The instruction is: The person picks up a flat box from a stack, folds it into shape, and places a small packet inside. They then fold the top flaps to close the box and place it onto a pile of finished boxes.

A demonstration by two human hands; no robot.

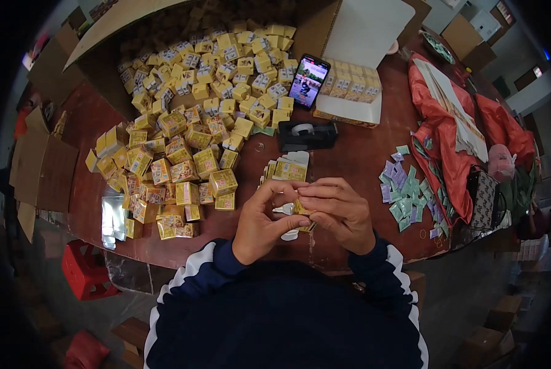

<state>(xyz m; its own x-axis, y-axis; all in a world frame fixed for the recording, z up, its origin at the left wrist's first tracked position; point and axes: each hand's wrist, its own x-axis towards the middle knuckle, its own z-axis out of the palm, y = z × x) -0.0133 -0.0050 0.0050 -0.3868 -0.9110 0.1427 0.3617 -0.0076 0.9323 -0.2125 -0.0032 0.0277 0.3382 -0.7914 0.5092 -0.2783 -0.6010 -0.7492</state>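
Observation:
Close to my body, over the table's near edge, both hands hold a small yellow carton [302,208] with pale flaps. My left hand [264,215] curves its thumb and forefinger around the left side of the carton. My right hand [342,215] presses its fingers along the top and right, hiding much of it. Just beyond my hands lies a stack of flat, unfolded cartons [287,170]. To the left is a pile of closed yellow boxes [183,166].
A large cardboard box [106,77] on its side spills small yellow-and-white boxes [226,67]. Behind my hands stand a tape dispenser [306,135], a phone [309,81] and a display box of cartons [355,117]. Green and purple sachets [407,190] and red plastic bags [441,129] lie right.

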